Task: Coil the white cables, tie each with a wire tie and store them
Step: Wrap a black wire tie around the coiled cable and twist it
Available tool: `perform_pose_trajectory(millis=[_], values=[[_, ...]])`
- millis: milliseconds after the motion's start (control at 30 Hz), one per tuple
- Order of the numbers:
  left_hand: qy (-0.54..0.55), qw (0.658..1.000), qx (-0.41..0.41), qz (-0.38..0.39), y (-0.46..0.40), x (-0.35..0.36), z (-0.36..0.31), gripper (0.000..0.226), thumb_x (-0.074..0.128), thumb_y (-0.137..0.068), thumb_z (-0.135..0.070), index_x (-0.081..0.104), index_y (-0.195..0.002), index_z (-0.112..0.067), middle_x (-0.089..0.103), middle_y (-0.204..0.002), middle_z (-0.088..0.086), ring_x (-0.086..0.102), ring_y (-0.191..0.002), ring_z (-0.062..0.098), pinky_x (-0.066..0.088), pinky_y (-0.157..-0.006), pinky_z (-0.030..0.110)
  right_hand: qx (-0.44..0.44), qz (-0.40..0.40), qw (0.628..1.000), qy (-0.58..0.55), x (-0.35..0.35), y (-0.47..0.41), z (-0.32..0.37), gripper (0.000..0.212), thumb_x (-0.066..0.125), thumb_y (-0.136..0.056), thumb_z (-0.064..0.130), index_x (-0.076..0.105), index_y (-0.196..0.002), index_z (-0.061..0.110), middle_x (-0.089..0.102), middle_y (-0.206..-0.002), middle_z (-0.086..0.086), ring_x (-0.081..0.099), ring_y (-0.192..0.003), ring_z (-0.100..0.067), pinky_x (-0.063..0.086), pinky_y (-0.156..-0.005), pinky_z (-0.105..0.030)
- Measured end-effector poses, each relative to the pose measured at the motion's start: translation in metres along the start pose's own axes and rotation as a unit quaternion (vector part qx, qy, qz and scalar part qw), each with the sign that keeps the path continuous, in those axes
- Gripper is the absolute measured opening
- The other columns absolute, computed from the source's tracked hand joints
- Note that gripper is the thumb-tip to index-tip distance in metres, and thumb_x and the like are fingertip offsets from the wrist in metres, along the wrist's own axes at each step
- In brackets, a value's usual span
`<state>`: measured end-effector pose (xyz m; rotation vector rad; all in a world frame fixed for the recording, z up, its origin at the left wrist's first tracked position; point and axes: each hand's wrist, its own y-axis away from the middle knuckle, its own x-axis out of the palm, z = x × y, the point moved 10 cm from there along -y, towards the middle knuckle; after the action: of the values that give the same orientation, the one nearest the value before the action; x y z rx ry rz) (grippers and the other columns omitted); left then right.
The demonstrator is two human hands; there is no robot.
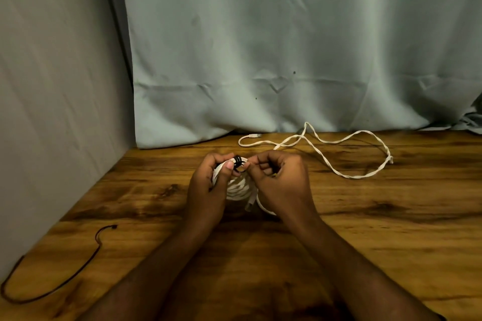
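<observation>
Coiled white cable (238,187) in both hands' grip

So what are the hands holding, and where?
Left hand grips the coiled white cable at its top; right hand pinches the black wire tie wound there.

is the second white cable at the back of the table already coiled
No, the second white cable lies in loose, spread-out loops on the wooden table, untied and untouched.
</observation>
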<state>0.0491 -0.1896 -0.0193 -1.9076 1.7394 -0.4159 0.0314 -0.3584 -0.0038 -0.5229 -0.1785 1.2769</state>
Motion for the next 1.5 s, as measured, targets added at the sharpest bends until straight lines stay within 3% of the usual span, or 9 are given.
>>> perform_pose_trajectory(millis=[233, 433, 600, 700, 800, 967, 1167, 1267, 1500], values=[[-0.022, 0.998, 0.012, 0.06, 0.005, 0.013, -0.005, 0.015, 0.056, -0.099, -0.026, 0.066, -0.108, -0.019, 0.072, -0.105, -0.01, 0.068, -0.099, 0.006, 0.056, -0.085, 0.031, 0.003, 0.026, 0.997, 0.079, -0.004, 0.0, -0.003, 0.014, 0.067, -0.086, 0.02, 0.071, -0.073, 0.017, 0.068, -0.062, 0.002, 0.065, -0.058, -0.009, 0.057, -0.054, -0.038], [-0.052, 0.995, 0.011, 0.084, 0.009, 0.013, 0.0, 0.022, 0.055, -0.097, -0.036, 0.064, -0.109, -0.021, 0.072, -0.101, -0.006, 0.069, -0.094, 0.007, 0.057, -0.079, 0.032, -0.061, 0.05, 0.979, 0.186, 0.005, 0.002, 0.005, 0.012, 0.065, -0.094, 0.022, 0.072, -0.085, 0.021, 0.067, -0.069, 0.01, 0.062, -0.066, -0.002, 0.044, -0.057, -0.017], [-0.042, 0.992, 0.007, 0.118, 0.009, 0.017, 0.0, 0.032, 0.066, -0.089, -0.034, 0.063, -0.12, -0.024, 0.068, -0.119, -0.011, 0.064, -0.109, 0.003, 0.056, -0.091, 0.033, -0.027, 0.024, 0.984, 0.173, -0.003, -0.002, -0.007, 0.006, 0.07, -0.094, 0.023, 0.075, -0.094, 0.027, 0.073, -0.084, 0.015, 0.067, -0.08, 0.001, 0.058, -0.074, -0.032], [-0.035, 0.994, 0.02, 0.103, 0.007, 0.016, -0.005, 0.034, 0.068, -0.092, -0.023, 0.063, -0.125, -0.024, 0.067, -0.124, -0.013, 0.064, -0.113, 0.003, 0.055, -0.095, 0.034, -0.009, 0.027, 0.992, 0.119, -0.006, -0.003, -0.007, 0.003, 0.076, -0.09, 0.031, 0.075, -0.092, 0.029, 0.074, -0.082, 0.014, 0.069, -0.079, 0.0, 0.061, -0.073, -0.034], [-0.028, 0.996, 0.011, 0.084, 0.005, 0.01, -0.002, 0.033, 0.067, -0.094, -0.019, 0.065, -0.127, -0.021, 0.07, -0.12, -0.013, 0.066, -0.11, 0.003, 0.058, -0.091, 0.038, -0.006, 0.035, 0.989, 0.142, -0.004, 0.0, -0.006, 0.029, 0.084, -0.077, 0.049, 0.075, -0.098, 0.031, 0.073, -0.083, 0.013, 0.069, -0.08, -0.002, 0.061, -0.07, -0.031], [-0.027, 0.996, 0.023, 0.083, 0.006, 0.01, -0.005, 0.035, 0.069, -0.092, -0.011, 0.065, -0.124, -0.027, 0.071, -0.118, -0.014, 0.067, -0.108, 0.002, 0.058, -0.089, 0.031, -0.025, 0.024, 0.984, 0.172, -0.006, -0.003, 0.0, 0.018, 0.08, -0.084, 0.044, 0.075, -0.094, 0.031, 0.072, -0.079, 0.015, 0.067, -0.076, -0.001, 0.061, -0.07, -0.033], [-0.114, 0.986, 0.104, 0.069, 0.008, 0.012, -0.023, 0.029, 0.06, -0.096, -0.02, 0.067, -0.124, -0.023, 0.069, -0.118, -0.013, 0.063, -0.107, -0.003, 0.052, -0.087, 0.017, -0.152, 0.032, 0.913, 0.377, 0.003, 0.007, 0.033, 0.021, 0.053, -0.092, 0.05, 0.053, -0.085, 0.03, 0.056, -0.073, 0.012, 0.05, -0.065, -0.013, 0.034, -0.06, -0.03], [-0.172, 0.972, 0.137, 0.078, 0.011, 0.015, -0.028, 0.035, 0.058, -0.093, -0.009, 0.066, -0.125, -0.023, 0.068, -0.118, -0.01, 0.06, -0.105, -0.004, 0.044, -0.086, 0.008, -0.177, 0.072, 0.888, 0.418, 0.018, 0.013, 0.032, 0.023, 0.046, -0.099, 0.044, 0.063, -0.1, 0.028, 0.065, -0.078, 0.005, 0.06, -0.069, -0.019, 0.031, -0.059, -0.032], [-0.239, 0.953, 0.155, 0.097, 0.015, 0.019, -0.034, 0.037, 0.056, -0.092, -0.008, 0.065, -0.125, -0.022, 0.066, -0.114, -0.009, 0.052, -0.097, -0.007, 0.035, -0.081, 0.0, -0.158, 0.099, 0.936, 0.297, 0.018, 0.012, 0.024, 0.024, 0.052, -0.093, 0.037, 0.067, -0.078, 0.025, 0.055, -0.059, 0.009, 0.052, -0.055, -0.009, 0.032, -0.052, -0.024]])
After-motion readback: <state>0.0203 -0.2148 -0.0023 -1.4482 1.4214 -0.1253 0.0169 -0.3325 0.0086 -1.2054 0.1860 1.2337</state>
